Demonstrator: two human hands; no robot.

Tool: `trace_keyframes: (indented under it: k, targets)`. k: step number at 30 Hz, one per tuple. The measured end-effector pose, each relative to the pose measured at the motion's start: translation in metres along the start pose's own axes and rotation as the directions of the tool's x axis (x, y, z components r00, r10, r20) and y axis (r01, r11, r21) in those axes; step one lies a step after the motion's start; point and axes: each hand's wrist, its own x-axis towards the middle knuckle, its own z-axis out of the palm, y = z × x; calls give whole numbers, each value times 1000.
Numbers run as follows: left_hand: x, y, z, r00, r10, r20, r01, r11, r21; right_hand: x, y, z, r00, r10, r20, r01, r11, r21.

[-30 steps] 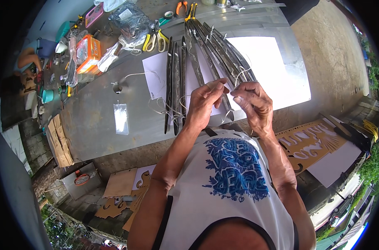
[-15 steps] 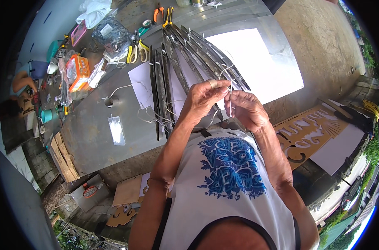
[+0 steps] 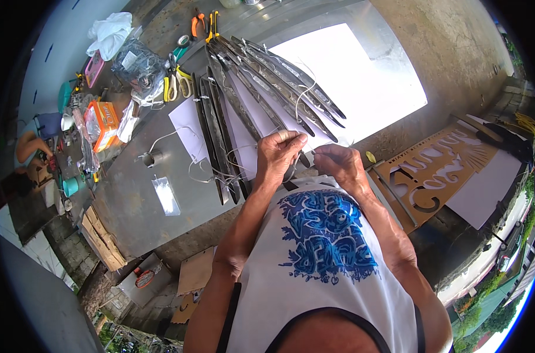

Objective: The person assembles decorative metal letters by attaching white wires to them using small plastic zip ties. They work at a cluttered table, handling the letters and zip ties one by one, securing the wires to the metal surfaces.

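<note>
My left hand (image 3: 277, 154) has its thumb and forefinger pinched together over the near ends of long dark pointed strips (image 3: 238, 101). Beside it, my right hand (image 3: 343, 167) is also pinched, its fingertips a short gap from the left ones. Whatever thin piece each holds is too small to make out. The strips lie fanned out on white sheets (image 3: 391, 82), with pale ties along them. A thin pale wire (image 3: 300, 101) loops over the right-hand strips. More wire is tangled across the near part of the left group.
Orange-handled pliers (image 3: 198, 25), yellow-handled pliers (image 3: 213, 26) and yellow-handled scissors (image 3: 179, 85) lie at the back. Left are a short metal tube (image 3: 152, 157), a clear packet (image 3: 166, 196) and an orange box (image 3: 104, 126). A cut-out brown board (image 3: 438, 176) is at right. Another person (image 3: 29, 146) sits far left.
Both hands have lowered toward me and moved apart slightly. The thin pale strand that stood upright between my fingers no longer shows there. The view has shifted, moving the table's things leftward.
</note>
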Motion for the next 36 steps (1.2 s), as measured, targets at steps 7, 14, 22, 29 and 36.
trace_keyframes:
  k: [7, 14, 22, 29, 36]
  targets:
    - [3, 4, 8, 984, -175, 20, 163, 951, 264, -5, 47, -11, 973, 12, -230, 16, 993, 119]
    - [21, -25, 13, 860, 479, 177, -353, 306, 884, -3, 79, -44, 941, 116, -317, 7, 932, 362]
    - [25, -36, 7, 896, 343, 282, -346, 142, 927, 17, 115, -42, 980, 140, -139, -32, 806, 591]
    - [28, -36, 1, 901, 311, 303, -363, 156, 919, 36, 119, -34, 983, 182, -14, -128, 741, 659]
    - [24, -41, -3, 905, 319, 283, -350, 179, 919, 49, 122, -41, 986, 151, 65, -157, 755, 637]
